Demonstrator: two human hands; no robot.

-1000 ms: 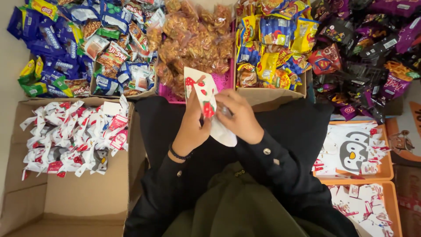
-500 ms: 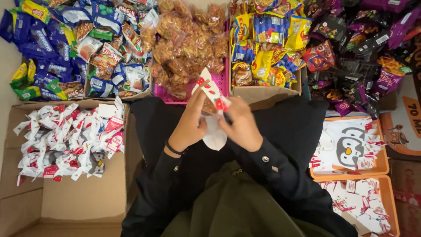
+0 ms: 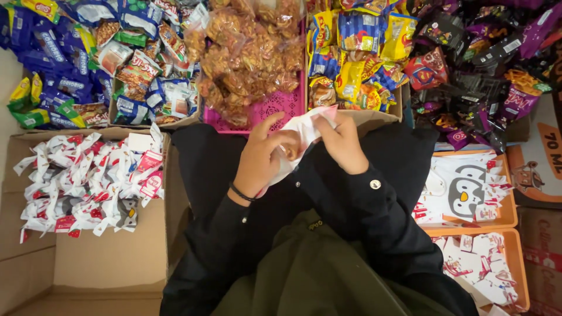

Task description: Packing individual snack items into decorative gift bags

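I see both hands closed on one white paper bag [image 3: 304, 131]: left hand [image 3: 260, 161] gripping its side, right hand [image 3: 339, 143] pinching its top, above the pink basket [image 3: 275, 105].

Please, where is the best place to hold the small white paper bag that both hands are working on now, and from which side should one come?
Probably by its upper open edge. The white paper bag is thin and soft, tilted up to the right, with its lower part covered by the left hand. The right hand pinches the top corner from the right, so a flat pinch from that side, thumb over fingers, seems safest.
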